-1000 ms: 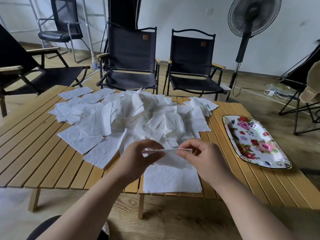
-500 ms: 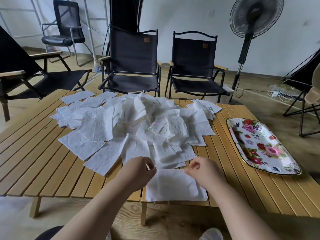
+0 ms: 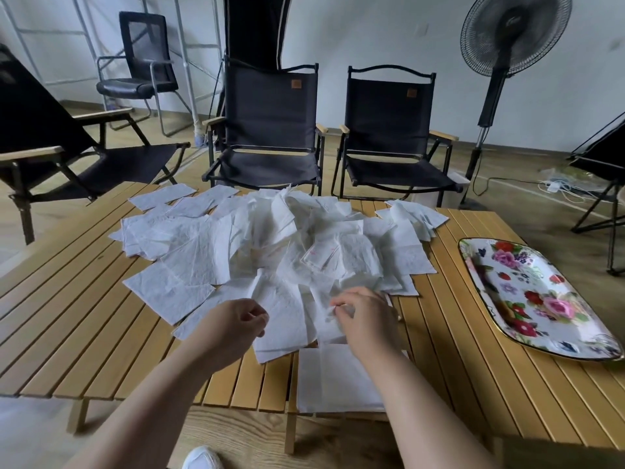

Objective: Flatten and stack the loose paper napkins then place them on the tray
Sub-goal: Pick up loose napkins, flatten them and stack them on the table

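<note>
A big heap of loose white paper napkins [image 3: 270, 245] covers the middle of the wooden slat table [image 3: 101, 340]. A flat stack of napkins [image 3: 334, 380] lies at the near table edge, partly under my right forearm. The flowered tray [image 3: 541, 299] sits to the right with nothing on it. My right hand [image 3: 367, 319] pinches a crumpled napkin [image 3: 287, 316] at the heap's near edge. My left hand [image 3: 233, 324] has its fingers curled at that napkin's left edge.
Two black folding chairs [image 3: 270, 130] stand behind the table, with another chair [image 3: 50, 143] at the left. A standing fan [image 3: 507, 45] is at the back right, with cables [image 3: 558, 187] on the floor. Bare slats show on the table's left and right sides.
Both hands laid the napkin they held onto the near stack, let go, and moved forward to the heap's near edge, where they now hold another napkin.
</note>
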Action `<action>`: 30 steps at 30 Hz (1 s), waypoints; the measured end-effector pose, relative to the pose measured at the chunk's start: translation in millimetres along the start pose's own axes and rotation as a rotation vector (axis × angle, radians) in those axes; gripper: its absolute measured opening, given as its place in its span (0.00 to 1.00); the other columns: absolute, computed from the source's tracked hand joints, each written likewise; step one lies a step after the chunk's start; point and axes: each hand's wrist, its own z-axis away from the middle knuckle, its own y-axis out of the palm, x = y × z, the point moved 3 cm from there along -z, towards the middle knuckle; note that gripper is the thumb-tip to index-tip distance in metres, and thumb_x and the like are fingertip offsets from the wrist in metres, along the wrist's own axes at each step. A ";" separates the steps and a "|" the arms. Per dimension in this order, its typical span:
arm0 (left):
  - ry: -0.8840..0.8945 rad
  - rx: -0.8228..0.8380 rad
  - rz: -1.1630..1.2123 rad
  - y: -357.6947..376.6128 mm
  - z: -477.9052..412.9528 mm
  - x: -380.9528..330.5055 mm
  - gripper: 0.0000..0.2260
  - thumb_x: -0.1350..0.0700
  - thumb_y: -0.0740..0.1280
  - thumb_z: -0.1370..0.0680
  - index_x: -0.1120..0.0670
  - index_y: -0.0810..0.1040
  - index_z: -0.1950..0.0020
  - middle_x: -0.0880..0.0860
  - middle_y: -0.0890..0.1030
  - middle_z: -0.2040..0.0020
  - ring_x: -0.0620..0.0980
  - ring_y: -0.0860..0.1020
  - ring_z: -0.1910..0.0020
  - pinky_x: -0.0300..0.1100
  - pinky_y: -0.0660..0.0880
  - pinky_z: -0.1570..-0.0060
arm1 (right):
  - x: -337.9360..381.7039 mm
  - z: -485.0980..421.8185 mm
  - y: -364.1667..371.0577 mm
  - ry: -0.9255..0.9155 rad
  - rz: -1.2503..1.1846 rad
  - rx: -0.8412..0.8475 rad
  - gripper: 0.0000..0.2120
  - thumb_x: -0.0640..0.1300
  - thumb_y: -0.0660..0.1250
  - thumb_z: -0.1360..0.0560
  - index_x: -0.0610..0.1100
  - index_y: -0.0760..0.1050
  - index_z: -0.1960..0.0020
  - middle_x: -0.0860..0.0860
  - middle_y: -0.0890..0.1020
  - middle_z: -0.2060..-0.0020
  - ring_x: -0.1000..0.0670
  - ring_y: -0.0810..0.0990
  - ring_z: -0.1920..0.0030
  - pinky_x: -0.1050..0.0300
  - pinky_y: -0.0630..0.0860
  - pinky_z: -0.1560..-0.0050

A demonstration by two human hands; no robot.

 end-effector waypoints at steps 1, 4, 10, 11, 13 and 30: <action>0.001 0.002 0.007 0.4 0.1 -0.1 0.06 0.54 0.64 0.20 0.47 0.81 0.53 0.46 0.84 0.59 0.47 0.81 0.62 0.45 0.78 0.59 | 0.3 0.9 -3.9 -0.023 -0.036 -0.035 0.06 0.43 0.69 0.21 0.51 0.84 0.49 0.57 0.82 0.47 0.52 0.76 0.42 0.46 0.75 0.42; 0.021 -0.005 0.057 3.6 -1.9 -5.6 0.04 0.54 0.66 0.20 0.47 0.80 0.50 0.45 0.83 0.55 0.46 0.81 0.58 0.41 0.78 0.59 | 2.9 8.9 -24.3 -0.061 -0.280 -0.109 0.04 0.44 0.69 0.20 0.51 0.81 0.52 0.61 0.82 0.55 0.58 0.80 0.49 0.57 0.79 0.49; 0.144 0.054 0.097 24.6 -2.2 -29.3 0.30 0.50 0.76 0.27 0.41 0.68 0.28 0.44 0.74 0.39 0.45 0.76 0.43 0.39 0.73 0.51 | 7.6 38.9 -67.6 0.116 -0.833 -0.081 0.04 0.46 0.70 0.21 0.52 0.82 0.54 0.55 0.85 0.58 0.53 0.83 0.55 0.58 0.76 0.54; 0.154 0.107 0.157 28.0 0.3 -35.0 0.33 0.47 0.78 0.29 0.40 0.67 0.27 0.43 0.74 0.38 0.44 0.75 0.41 0.38 0.73 0.50 | 5.9 42.6 -70.7 0.156 -0.880 -0.092 0.05 0.46 0.71 0.22 0.53 0.83 0.55 0.54 0.85 0.59 0.52 0.83 0.55 0.55 0.77 0.52; 0.149 0.247 0.357 35.4 3.1 -44.4 0.34 0.46 0.78 0.32 0.42 0.70 0.29 0.44 0.77 0.39 0.44 0.79 0.42 0.36 0.76 0.49 | -0.2 48.9 -73.7 0.247 -0.935 -0.098 0.06 0.44 0.72 0.23 0.54 0.83 0.58 0.54 0.85 0.60 0.52 0.83 0.53 0.52 0.77 0.49; -0.008 0.162 0.768 27.1 14.5 -52.2 0.07 0.58 0.72 0.23 0.61 0.80 0.50 0.56 0.85 0.58 0.50 0.80 0.60 0.45 0.75 0.53 | -13.0 44.3 -65.0 0.158 -0.711 0.122 0.27 0.44 0.72 0.23 0.59 0.68 0.29 0.50 0.83 0.67 0.54 0.83 0.62 0.58 0.81 0.55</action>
